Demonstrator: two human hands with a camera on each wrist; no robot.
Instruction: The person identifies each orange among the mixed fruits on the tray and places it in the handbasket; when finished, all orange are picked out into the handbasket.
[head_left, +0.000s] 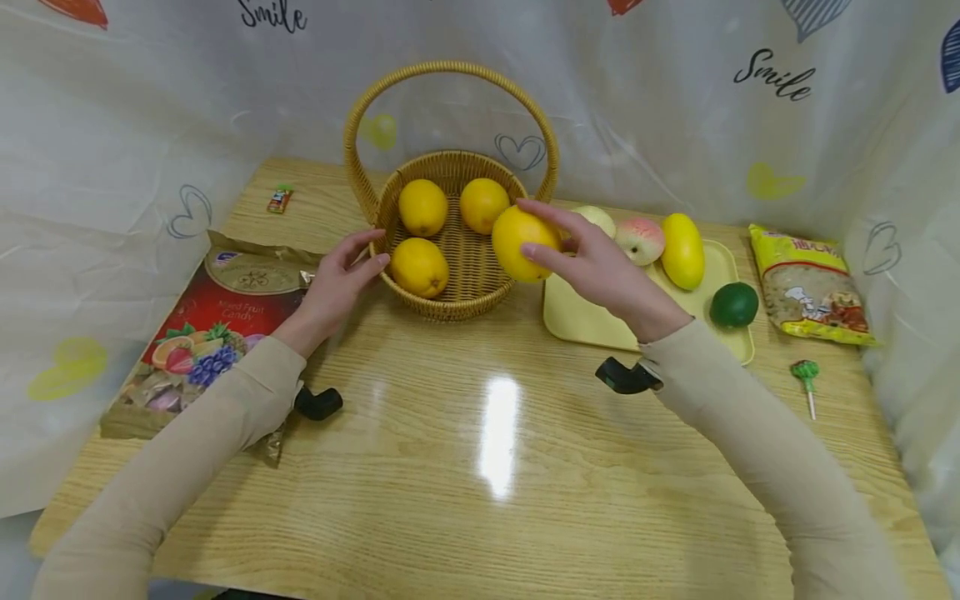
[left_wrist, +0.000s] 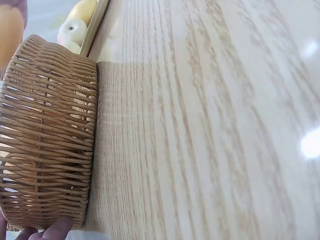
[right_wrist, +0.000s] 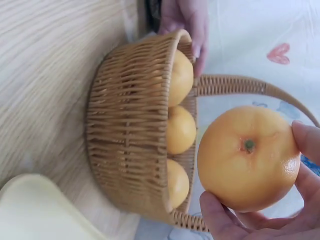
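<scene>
My right hand (head_left: 600, 254) holds an orange (head_left: 525, 243) between thumb and fingers, over the right rim of a wicker basket (head_left: 465, 310). In the right wrist view, this orange (right_wrist: 249, 157) shows its small green stem end, and fingertips grip its sides. Three more oranges (head_left: 422, 267) lie inside the basket. At the basket's left rim, my left hand (head_left: 341, 279) grips the edge with thumb and fingers. The left wrist view shows its fingertips (left_wrist: 59, 229) against the woven wall. The basket stands upright, its tall handle (head_left: 450, 67) arching above.
Right of the basket, a yellow tray (head_left: 588, 321) bears a peach (head_left: 640, 240), a pale round fruit (head_left: 596, 218), a mango (head_left: 682, 252) and a green fruit (head_left: 734, 305). Farther right are a yellow snack bag (head_left: 810, 283) and a lollipop (head_left: 806, 373). A candy bag (head_left: 225, 325) and small wrapped sweet (head_left: 280, 200) lie left.
</scene>
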